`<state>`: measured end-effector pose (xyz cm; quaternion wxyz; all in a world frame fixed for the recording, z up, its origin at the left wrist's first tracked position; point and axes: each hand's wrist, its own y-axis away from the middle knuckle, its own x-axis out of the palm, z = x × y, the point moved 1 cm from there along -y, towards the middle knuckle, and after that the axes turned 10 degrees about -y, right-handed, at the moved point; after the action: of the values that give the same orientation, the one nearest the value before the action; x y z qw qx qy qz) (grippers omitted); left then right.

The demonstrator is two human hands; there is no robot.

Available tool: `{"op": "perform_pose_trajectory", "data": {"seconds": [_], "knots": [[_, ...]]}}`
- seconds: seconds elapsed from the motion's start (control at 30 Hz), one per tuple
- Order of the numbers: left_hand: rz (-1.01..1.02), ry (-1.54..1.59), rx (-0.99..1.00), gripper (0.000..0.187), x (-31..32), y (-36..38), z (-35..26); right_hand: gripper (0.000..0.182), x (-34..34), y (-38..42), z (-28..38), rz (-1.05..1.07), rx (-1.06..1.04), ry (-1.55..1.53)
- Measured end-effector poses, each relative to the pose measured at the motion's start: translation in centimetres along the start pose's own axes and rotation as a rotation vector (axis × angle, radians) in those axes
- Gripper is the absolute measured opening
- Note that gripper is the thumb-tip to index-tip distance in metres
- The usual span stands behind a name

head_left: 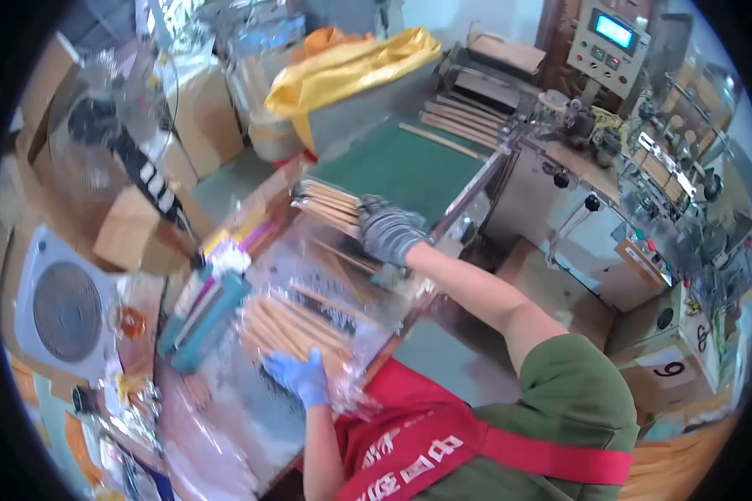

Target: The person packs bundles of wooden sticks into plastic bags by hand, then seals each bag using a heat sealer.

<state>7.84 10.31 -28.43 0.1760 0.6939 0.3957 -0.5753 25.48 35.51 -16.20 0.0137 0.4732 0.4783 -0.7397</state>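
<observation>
My right hand (390, 231), in a grey striped glove, is closed around the right ends of a row of wooden sticks (330, 205) at the near end of a green conveyor belt (384, 171). Its fingertips are partly hidden. Lower down, my left hand (299, 378) wears a blue glove. Its thumb and fingers are apart, and it rests against the near side of a bundle of wooden sticks (280, 327) in clear plastic on the table (226, 417). A few loose sticks (342, 267) lie between the two hands.
More sticks (464, 117) lie across the belt's far end. A teal holder (205, 321) stands left of the bundle, near a fan (63, 305). A machine with a control panel (607, 50) is at the right. Yellow cloth (351, 71) covers a bin behind the belt.
</observation>
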Motion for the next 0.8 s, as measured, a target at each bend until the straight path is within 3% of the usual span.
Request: {"op": "perform_pose_trajectory", "data": {"seconds": [0.03,0.1,0.13,0.17,0.23,0.27,0.33,0.4,0.43,0.5,0.53,0.57,0.63,0.7,0.73,0.77,0.8], "knots": [[0.018,0.008,0.0,0.103,0.7,-0.3,0.1,0.05,1.4,1.9,2.2,0.051,-0.009,-0.028],[0.049,0.169,-0.015,0.099,0.2,-0.5,0.3,0.054,0.4,3.3,9.0,0.488,-0.111,0.117],[0.038,0.335,-0.002,0.096,-0.4,-1.3,0.5,0.054,0.9,3.2,10.3,0.501,-0.14,0.088],[0.03,0.323,-0.037,0.096,-0.8,-1.9,1.1,0.055,1.5,2.6,10.7,0.591,0.008,0.055],[0.068,0.788,-0.218,0.087,-1.4,-2.5,2.8,0.066,4.2,2.1,8.8,0.756,0.258,-0.158],[0.056,0.78,-0.249,0.087,-1.5,-3.2,3.1,0.075,6.3,2.3,7.0,0.815,0.378,-0.337],[0.209,0.978,-0.201,0.077,-1.0,-5.2,3.1,0.076,8.5,3.2,8.7,0.894,0.624,-0.626],[0.235,1.024,-0.285,0.075,0.8,-7.0,2.0,0.083,9.8,5.9,14.9,0.801,0.382,-0.606],[0.278,1.07,-0.343,0.072,1.7,-6.5,1.7,0.084,9.0,8.8,18.0,0.581,0.292,-0.516],[0.499,1.37,-0.301,0.072,-3.7,-2.6,1.8,0.073,4.7,11.1,20.1,0.553,0.682,-1.177],[0.581,1.505,-0.247,0.072,-6.0,-0.2,2.3,0.072,2.0,12.1,19.5,0.713,0.784,-1.697],[0.665,1.63,-0.175,0.073,-7.3,1.7,3.0,0.068,1.7,13.5,19.8,0.726,0.775,-1.938],[0.649,1.712,-0.145,0.069,-4.9,3.9,5.1,0.059,1.8,13.4,20.2,0.651,0.803,-1.974],[0.882,1.698,-0.208,0.061,-5.1,2.8,6.7,0.052,2.8,10.9,20.4,0.984,0.957,-2.11],[0.663,1.628,-0.136,0.055,-8.4,1.9,4.6,0.049,1.6,8.4,21.0,1.108,1.063,-2.165],[0.509,1.503,-0.098,0.065,-10.8,0.4,2.9,0.055,1.6,6.3,21.9,1.022,1.005,-2.0],[0.435,1.493,-0.027,0.065,-13.5,-1.1,2.2,0.065,1.0,4.1,23.0,0.721,0.658,-2.043]]}}
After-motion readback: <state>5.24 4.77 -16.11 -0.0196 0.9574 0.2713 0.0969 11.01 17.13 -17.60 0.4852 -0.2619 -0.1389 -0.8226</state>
